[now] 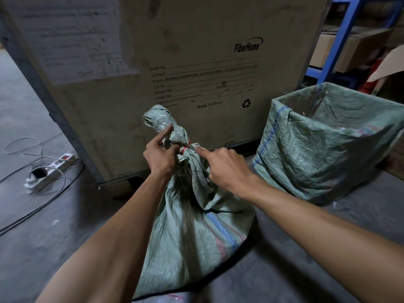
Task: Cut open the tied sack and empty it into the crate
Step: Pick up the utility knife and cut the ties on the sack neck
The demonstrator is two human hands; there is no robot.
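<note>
A big wooden shipping box (175, 62) printed "FiberHome" fills the back, standing on the grey floor (32, 248). Right of it stands an open green woven sack (323, 145), mouth up, in front of blue shelving (336, 47). You cannot tell whether a crate sits under that open sack.

The tied sack (196, 237) sits on the floor dead centre, just in front of the box, standing upright with its long axis vertical. Its gathered neck points up and leans slightly left, ending in a bunched top knob (157, 117). A red tie (185, 148) circles the neck below that knob.

Both your forearms reach in from the bottom edge and meet at the neck. Your left hand (161, 158) is on the left side of the neck at the tie: index finger extended up along the fabric, the other fingers curled in and pinching the neck at the tie. Your right hand (225, 167) comes in from the right, index finger straight with its tip touching the tie, remaining fingers curled against the bunched fabric below.

A white power strip (50, 171) with cables lies on the floor at left, well apart.
</note>
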